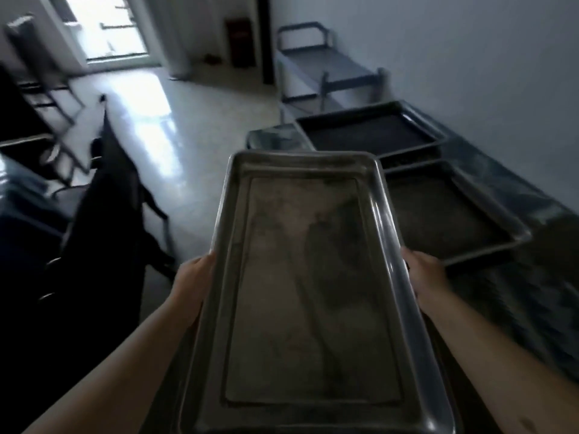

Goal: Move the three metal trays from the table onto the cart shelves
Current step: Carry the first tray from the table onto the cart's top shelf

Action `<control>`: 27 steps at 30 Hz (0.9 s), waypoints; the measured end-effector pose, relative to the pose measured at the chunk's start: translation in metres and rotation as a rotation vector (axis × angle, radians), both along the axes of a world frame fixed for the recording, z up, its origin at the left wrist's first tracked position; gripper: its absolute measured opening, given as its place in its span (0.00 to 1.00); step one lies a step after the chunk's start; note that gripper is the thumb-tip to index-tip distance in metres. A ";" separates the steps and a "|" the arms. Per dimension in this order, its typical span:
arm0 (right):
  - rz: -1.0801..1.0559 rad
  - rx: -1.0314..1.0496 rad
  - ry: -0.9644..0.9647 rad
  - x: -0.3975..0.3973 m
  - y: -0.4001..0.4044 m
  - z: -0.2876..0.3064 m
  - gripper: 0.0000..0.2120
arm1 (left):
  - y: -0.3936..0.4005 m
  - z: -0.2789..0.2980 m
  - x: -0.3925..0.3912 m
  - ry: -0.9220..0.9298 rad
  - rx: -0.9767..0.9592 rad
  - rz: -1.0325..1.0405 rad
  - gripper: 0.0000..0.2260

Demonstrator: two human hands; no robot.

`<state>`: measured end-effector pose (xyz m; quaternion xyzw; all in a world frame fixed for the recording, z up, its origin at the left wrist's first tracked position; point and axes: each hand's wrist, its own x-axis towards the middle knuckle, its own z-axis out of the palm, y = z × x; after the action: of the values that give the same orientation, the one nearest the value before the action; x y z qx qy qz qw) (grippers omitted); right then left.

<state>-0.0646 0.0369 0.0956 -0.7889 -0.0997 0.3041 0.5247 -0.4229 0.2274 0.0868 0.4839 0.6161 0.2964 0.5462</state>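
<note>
A person holds a long metal tray lengthwise in front of them, left hand and right hand gripping its side rims, fingers curled underneath (tips hidden). Two more metal trays, a near one and a far one, lie on the surface to the right, along the wall. A grey cart stands beyond.
</note>
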 end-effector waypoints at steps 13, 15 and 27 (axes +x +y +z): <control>0.398 -0.059 -0.011 -0.163 0.190 0.016 0.16 | 0.062 -0.007 -0.215 0.040 0.025 0.292 0.18; 0.392 -0.061 -0.026 -0.172 0.206 0.015 0.17 | 0.077 -0.010 -0.224 0.039 0.005 0.296 0.19; 0.352 -0.044 -0.007 -0.142 0.332 -0.018 0.20 | 0.219 -0.020 -0.180 0.136 -0.041 0.227 0.20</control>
<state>-0.2071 0.3692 0.0776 -0.7715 -0.2312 0.3907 0.4457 -0.6032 0.4464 0.0664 0.4187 0.7084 0.3102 0.4760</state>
